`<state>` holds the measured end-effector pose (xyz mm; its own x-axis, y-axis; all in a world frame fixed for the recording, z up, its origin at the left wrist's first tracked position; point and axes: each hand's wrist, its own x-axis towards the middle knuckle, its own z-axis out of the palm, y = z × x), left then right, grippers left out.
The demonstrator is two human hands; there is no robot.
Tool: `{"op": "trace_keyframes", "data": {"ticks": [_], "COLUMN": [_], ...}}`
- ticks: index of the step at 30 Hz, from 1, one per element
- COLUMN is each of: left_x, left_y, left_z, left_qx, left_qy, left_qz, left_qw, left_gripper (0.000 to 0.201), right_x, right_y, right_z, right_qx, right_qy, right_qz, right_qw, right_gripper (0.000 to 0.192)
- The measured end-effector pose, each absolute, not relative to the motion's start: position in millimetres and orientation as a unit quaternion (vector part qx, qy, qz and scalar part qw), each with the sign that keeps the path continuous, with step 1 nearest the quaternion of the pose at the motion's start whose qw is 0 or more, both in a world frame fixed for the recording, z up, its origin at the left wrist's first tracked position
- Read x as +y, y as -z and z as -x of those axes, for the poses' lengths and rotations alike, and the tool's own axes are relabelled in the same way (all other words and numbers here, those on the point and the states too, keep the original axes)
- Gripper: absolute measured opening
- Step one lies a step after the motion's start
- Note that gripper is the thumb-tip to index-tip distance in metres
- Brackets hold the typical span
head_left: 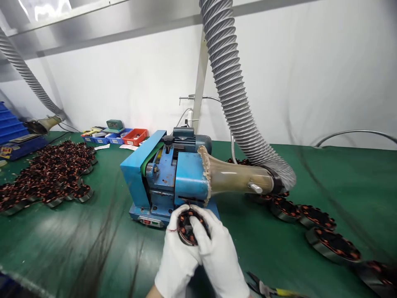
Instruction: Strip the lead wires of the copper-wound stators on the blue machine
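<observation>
Both my hands wear white gloves and hold one motor stator (183,231), a round metal ring with copper windings and a dark inside. My left hand (178,258) wraps round its left side. From the right, my right hand (215,248) grips it, with the thumb laid across the windings. A thin reddish wire sticks out at the stator's left edge. The stator is right at the front of a blue belt-driven machine (161,178), close under its guard; whether they touch I cannot tell.
A clear funnel (238,176) joins the machine to a grey ribbed hose (229,74). Many stators (52,174) crowd the left of the green table (102,231); several more stators (333,244) line the right. Pliers (266,287) lie near the front edge. A red bin (135,136) stands behind.
</observation>
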<state>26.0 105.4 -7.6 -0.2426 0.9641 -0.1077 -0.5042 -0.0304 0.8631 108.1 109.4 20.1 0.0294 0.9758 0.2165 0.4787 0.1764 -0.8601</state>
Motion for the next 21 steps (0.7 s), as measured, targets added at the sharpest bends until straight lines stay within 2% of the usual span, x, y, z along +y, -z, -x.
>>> {"op": "trace_keyframes", "data": {"ticks": [2, 13, 18, 21], "left_x": [109.5, 108.9, 110.9, 105.6], "left_y": [0.7, -5.6, -11.5, -7.8], "left_z": [-25.1, -28.3, -30.9, -28.8], "left_qx": [0.424, 0.420, 0.378, 0.360], "left_qy": [-0.663, -0.641, -0.647, -0.637], "left_qz": [-0.290, -0.312, -0.246, -0.173], "left_qw": [0.545, 0.562, 0.615, 0.660], "left_gripper": [0.045, 0.049, 0.054, 0.037], "right_x": [114.1, 115.8, 116.7, 106.5], "right_y": [-24.1, -23.9, -31.2, -26.4], "right_z": [-106.0, -110.7, -108.9, -111.0], "right_qx": [-0.635, -0.616, -0.605, -0.617], "right_qy": [-0.277, -0.283, -0.271, -0.270], "right_qz": [0.581, 0.599, 0.613, 0.602], "right_qw": [0.428, 0.427, 0.430, 0.428], "right_gripper": [0.032, 0.029, 0.030, 0.028]}}
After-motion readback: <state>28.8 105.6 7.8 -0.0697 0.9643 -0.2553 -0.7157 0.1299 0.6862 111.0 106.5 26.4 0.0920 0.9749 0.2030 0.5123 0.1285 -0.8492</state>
